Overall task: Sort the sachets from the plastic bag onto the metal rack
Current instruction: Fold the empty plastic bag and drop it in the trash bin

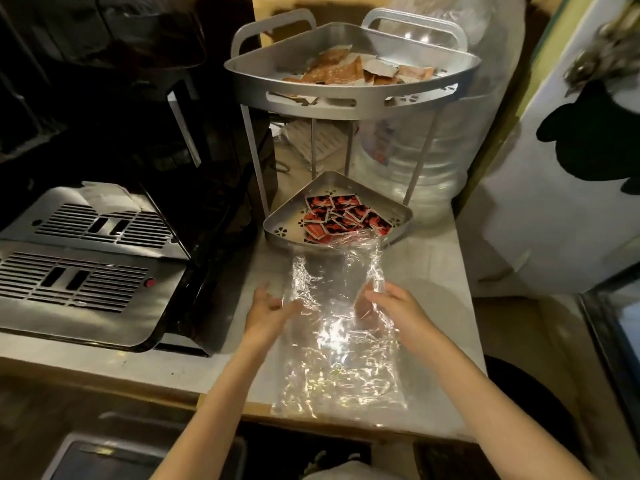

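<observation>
A clear, crinkled plastic bag [332, 344] lies on the counter, its far end resting over the front rim of the metal rack's lower tray [277, 226]. Several red-and-black sachets [341, 216] lie in that tray. The rack's upper tray [349, 95] carries several orange-and-white sachets [343, 72]. My left hand [268, 315] touches the bag's left edge with its fingers apart. My right hand [391, 306] pinches the bag's right edge. A reddish sachet [363, 311] shows dimly through the plastic beside my right fingers.
A black coffee machine with slotted steel drip trays [79, 271] fills the left side of the counter. A large clear water bottle [415, 161] stands behind the rack. A white appliance [561, 168] is on the right. The counter's front edge [214, 382] runs below the bag.
</observation>
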Demonstrator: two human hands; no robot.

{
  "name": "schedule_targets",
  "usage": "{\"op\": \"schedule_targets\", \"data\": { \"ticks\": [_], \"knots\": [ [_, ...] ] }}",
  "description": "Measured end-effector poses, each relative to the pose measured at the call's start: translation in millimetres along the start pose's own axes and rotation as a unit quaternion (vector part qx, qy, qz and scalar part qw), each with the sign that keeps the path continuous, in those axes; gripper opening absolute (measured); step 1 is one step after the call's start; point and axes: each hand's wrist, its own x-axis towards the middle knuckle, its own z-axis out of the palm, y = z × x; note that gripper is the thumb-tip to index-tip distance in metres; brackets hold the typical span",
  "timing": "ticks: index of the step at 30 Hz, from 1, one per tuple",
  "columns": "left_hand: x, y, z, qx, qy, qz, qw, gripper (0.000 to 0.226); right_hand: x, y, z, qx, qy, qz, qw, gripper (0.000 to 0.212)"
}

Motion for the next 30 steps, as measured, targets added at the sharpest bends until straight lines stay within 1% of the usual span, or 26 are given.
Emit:
{"op": "schedule_targets", "data": {
  "ticks": [2, 3, 4, 5, 6, 7, 8, 9, 11, 12, 14, 15, 16, 17, 18, 19, 21, 23, 25, 27, 29, 30],
  "knots": [
    [-1.2, 3.6, -5.3, -0.103, -0.068, -0.032, 0.992, 0.056, 0.1, -2.7, -8.5, 0.026, 0.017, 0.011, 0.999, 0.064],
    [-0.9, 4.0, -8.8, -0.142, -0.110, -0.041, 0.983, 0.042, 2.8, -2.7, -12.9, 0.038, 0.021, 0.014, 0.999, 0.063],
    [0.1, 2.5, -11.7, -0.169, -0.157, -0.044, 0.972, 0.031, 3.5, -4.7, -16.9, 0.052, 0.020, 0.015, 0.998, 0.057],
    [0.5, 1.7, -13.2, -0.183, -0.204, -0.042, 0.961, 0.024, 1.5, -8.4, -19.0, 0.070, 0.016, 0.018, 0.997, 0.046],
    [0.7, 2.1, -14.0, -0.178, -0.237, -0.041, 0.954, 0.021, -0.8, -11.0, -21.2, 0.085, 0.011, 0.020, 0.996, 0.033],
    [0.6, 2.9, -14.4, -0.162, -0.258, -0.039, 0.952, 0.022, -2.8, -12.8, -23.9, 0.088, 0.005, 0.023, 0.996, 0.025],
    [-1.5, 5.5, -14.1, -0.142, -0.266, -0.037, 0.953, 0.022, -2.5, -11.7, -26.7, 0.088, 0.008, 0.025, 0.996, 0.025],
    [-3.3, 7.6, -13.5, -0.126, -0.272, -0.034, 0.954, 0.022, -3.2, -11.7, -29.4, 0.081, 0.006, 0.029, 0.996, 0.029],
    [-2.4, 7.7, -12.5, -0.125, -0.264, -0.033, 0.956, 0.031, -3.5, -11.3, -33.1, 0.071, -0.017, 0.040, 0.997, 0.038],
    [-1.5, 8.3, -11.8, -0.137, -0.245, -0.033, 0.959, 0.037, -2.7, -10.0, -35.1, 0.067, -0.030, 0.041, 0.996, 0.038],
    [-0.5, 10.4, -10.0, -0.160, -0.189, -0.028, 0.969, 0.054, -5.3, -9.1, -35.3, 0.007, -0.031, 0.041, 0.999, 0.023],
    [0.2, 11.4, -8.7, -0.162, -0.156, -0.023, 0.974, 0.062, -5.0, -6.4, -36.1, -0.009, -0.011, 0.038, 0.999, 0.028],
    [1.3, 11.5, -7.6, -0.154, -0.125, -0.018, 0.980, 0.073, -3.0, -2.3, -37.3, -0.003, 0.005, 0.030, 1.000, 0.045],
    [1.2, 12.1, -6.6, -0.150, -0.102, -0.013, 0.983, 0.081, -4.2, -1.6, -37.9, 0.010, 0.018, 0.018, 1.000, 0.068],
    [-0.7, 13.6, -5.7, -0.153, -0.087, -0.005, 0.984, 0.085, -3.0, 0.2, -39.4, 0.013, 0.032, -0.005, 0.999, 0.082],
    [-3.7, 15.8, -5.0, -0.157, -0.081, 0.009, 0.984, 0.084, -5.1, -2.7, -39.2, 0.018, 0.039, -0.027, 0.999, 0.082],
    [-9.4, 21.4, -5.5, -0.165, -0.075, 0.048, 0.982, 0.072, -9.1, -8.9, -40.1, 0.029, 0.030, -0.066, 0.997, 0.063],
    [-12.1, 27.3, -7.4, -0.170, -0.064, 0.081, 0.980, 0.050, -15.1, -18.0, -39.2, 0.021, -0.004, -0.089, 0.996, 0.042],
    [-15.1, 33.6, -9.5, -0.168, -0.067, 0.095, 0.979, 0.032, -19.2, -25.1, -40.3, -0.006, -0.022, -0.105, 0.994, 0.030],
    [-21.4, 39.6, -12.3, -0.138, -0.060, 0.108, 0.983, 0.028, -19.7, -29.2, -42.8, -0.036, -0.025, -0.107, 0.993, 0.028],
    [-26.6, 45.3, -16.6, -0.069, -0.053, 0.135, 0.987, 0.032, -20.4, -33.6, -45.7, -0.082, -0.034, -0.115, 0.989, 0.039],
    [-28.8, 47.4, -18.8, -0.029, -0.057, 0.149, 0.987, 0.040, -20.1, -34.9, -47.1, -0.102, -0.042, -0.118, 0.987, 0.047]
  ]
}}
